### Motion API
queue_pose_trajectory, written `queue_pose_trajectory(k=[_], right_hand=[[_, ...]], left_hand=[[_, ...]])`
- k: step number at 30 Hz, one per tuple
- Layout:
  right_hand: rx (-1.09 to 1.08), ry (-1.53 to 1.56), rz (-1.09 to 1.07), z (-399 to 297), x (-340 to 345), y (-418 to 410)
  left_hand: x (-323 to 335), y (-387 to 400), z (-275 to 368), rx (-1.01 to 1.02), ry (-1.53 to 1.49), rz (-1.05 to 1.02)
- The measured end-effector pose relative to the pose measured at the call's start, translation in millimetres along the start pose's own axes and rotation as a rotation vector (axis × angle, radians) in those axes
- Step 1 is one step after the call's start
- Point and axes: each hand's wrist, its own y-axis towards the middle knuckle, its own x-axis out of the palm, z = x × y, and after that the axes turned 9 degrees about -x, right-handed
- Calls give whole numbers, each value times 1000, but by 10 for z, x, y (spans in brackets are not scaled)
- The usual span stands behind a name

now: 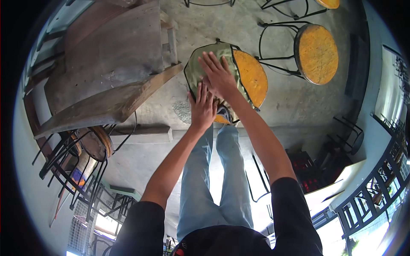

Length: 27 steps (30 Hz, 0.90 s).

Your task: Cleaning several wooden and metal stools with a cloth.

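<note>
An olive-green fabric piece with black edging (pixel 198 60) lies spread over the round orange seat of a metal-legged stool (pixel 251 75). It covers the left part of the seat and leaves the right part bare. My right hand (pixel 221 76) rests flat on the fabric, fingers spread. Closer to me, my left hand (pixel 203 107) presses palm-down near the fabric's lower left edge, its fingers somewhat apart. A dark grey cloth portion (pixel 223 112) shows beside my left hand at the near rim. Neither hand grips anything, and both cover part of the fabric.
A worn wooden table (pixel 112 54) with a thick edge stands close on the left. Another orange-topped stool (pixel 317 54) stands to the right. Several stools (pixel 96 144) crowd below the table's near end. Dark crates (pixel 304 169) sit by the right wall.
</note>
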Motion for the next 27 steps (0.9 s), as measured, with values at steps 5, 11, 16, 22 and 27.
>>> queue_pose_trajectory(k=[5, 11, 16, 22, 27], right_hand=[[234, -63, 54, 82, 197, -433], [634, -6, 109, -709, 504, -1212], [370, 25, -99, -575, 488, -641], [28, 0, -62, -29, 250, -142], [-89, 34, 9, 138, 241, 71]], left_hand=[[-185, -205, 47, -79, -259, 35], [-25, 104, -347, -424, -585, 232], [388, 95, -594, -688, -1184, 13], [422, 245, -489, -1113, -1840, 15], [162, 435, -488, -1219, -1847, 22]])
